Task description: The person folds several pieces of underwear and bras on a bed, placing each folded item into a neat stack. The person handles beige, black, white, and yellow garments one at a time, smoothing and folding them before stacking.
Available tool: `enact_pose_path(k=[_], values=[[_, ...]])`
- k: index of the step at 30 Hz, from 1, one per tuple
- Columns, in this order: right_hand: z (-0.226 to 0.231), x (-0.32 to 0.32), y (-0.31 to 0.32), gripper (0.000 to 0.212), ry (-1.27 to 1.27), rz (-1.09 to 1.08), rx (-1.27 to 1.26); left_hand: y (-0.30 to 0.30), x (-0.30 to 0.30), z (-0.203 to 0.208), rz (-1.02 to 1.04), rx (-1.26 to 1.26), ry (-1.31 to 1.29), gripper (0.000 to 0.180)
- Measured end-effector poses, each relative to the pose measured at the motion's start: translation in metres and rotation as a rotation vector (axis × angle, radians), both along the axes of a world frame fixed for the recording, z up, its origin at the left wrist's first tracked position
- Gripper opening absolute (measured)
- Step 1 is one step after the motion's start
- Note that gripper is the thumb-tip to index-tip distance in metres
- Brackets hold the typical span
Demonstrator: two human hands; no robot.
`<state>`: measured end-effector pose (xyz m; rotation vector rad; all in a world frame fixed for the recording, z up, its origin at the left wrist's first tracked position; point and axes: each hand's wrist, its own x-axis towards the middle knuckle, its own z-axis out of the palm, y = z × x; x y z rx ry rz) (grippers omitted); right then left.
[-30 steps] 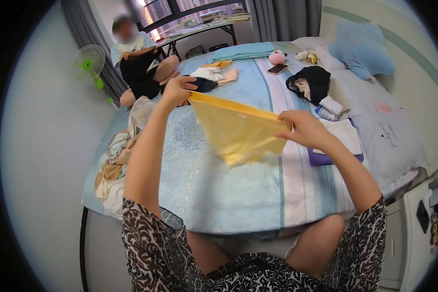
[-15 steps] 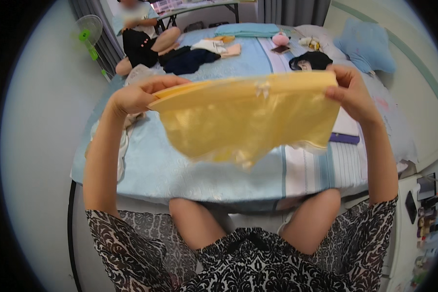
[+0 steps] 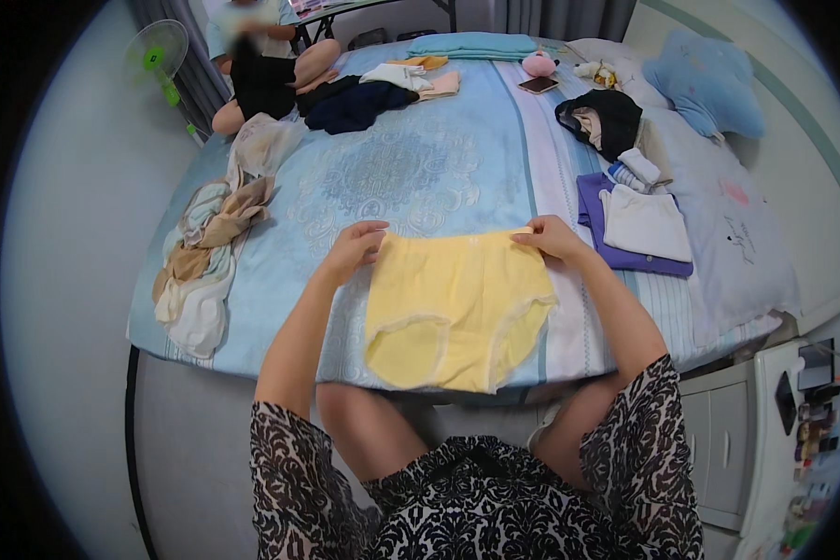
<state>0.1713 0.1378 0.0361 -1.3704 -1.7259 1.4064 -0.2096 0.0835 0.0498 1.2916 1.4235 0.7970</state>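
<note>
Yellow underpants (image 3: 457, 299) with pale trim at the leg openings lie spread flat at the near edge of the bed (image 3: 336, 187), waistband away from me. My left hand (image 3: 355, 250) pinches the left end of the waistband. At the right end, the fingers and thumb of my right hand (image 3: 553, 239) close on the same waistband. To the right of that hand are a folded white cloth (image 3: 646, 222) and a folded purple garment (image 3: 595, 210) under it.
Crumpled beige and white clothes (image 3: 210, 233) lie along the left side. Farther off are a dark clothes pile (image 3: 359, 107), a phone (image 3: 539, 85), a pink plush toy (image 3: 539, 63) and a black garment (image 3: 616, 121). Another person (image 3: 271, 75) sits at the far left, beside a fan (image 3: 159, 51).
Both hands have come down and closer together, bringing the yellow underpants from raised in the air to flat on the bed.
</note>
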Motion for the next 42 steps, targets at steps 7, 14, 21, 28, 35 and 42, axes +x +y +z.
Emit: enact_pose_path(k=[7,14,21,28,35,42], values=[[-0.001,0.005,0.008,0.024,0.115,-0.005,-0.172,-0.003,0.046,0.0,-0.232,0.796,0.744,0.028],[0.018,-0.002,-0.001,0.014,0.334,0.101,0.16,0.006,0.037,-0.014,-0.205,0.704,0.681,0.015],[0.08,0.004,-0.011,0.016,0.27,0.273,0.102,0.001,0.008,0.032,-0.137,0.53,-0.105,0.008],[0.145,0.022,-0.009,0.024,-0.16,0.343,0.445,-0.024,-0.018,0.148,-0.308,0.643,0.394,0.015],[0.213,0.016,-0.04,0.039,-0.205,0.14,0.999,-0.071,0.013,0.219,-0.133,1.218,0.885,0.017],[0.22,0.031,-0.067,0.032,0.115,0.204,0.576,-0.098,0.008,0.234,-0.262,0.89,0.299,0.021]])
